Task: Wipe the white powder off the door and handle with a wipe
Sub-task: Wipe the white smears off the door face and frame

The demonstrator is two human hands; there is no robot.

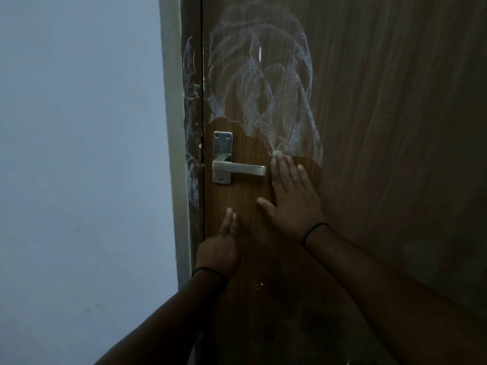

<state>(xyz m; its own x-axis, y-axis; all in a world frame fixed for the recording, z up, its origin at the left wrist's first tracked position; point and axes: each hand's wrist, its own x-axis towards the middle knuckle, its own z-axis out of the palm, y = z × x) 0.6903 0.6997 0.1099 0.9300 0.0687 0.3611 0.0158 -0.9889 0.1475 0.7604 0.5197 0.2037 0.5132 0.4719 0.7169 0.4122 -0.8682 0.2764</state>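
White powder (263, 83) is smeared in swirls over the brown wooden door (382, 127) above the metal lever handle (238, 168). The wood around the handle looks bare of powder. My right hand (292, 198) lies flat on the door just right of the handle, pressing a small green wipe (277, 153) that peeks out at its fingertips, at the powder's lower edge. My left hand (220, 246) rests on the door below the handle, fingers together and pointing up, holding nothing. More powder streaks the door frame (191, 114).
A pale blue-grey wall (79, 154) fills the left side beside the frame. A few white specks (259, 285) sit on the door below my hands. The scene is dim.
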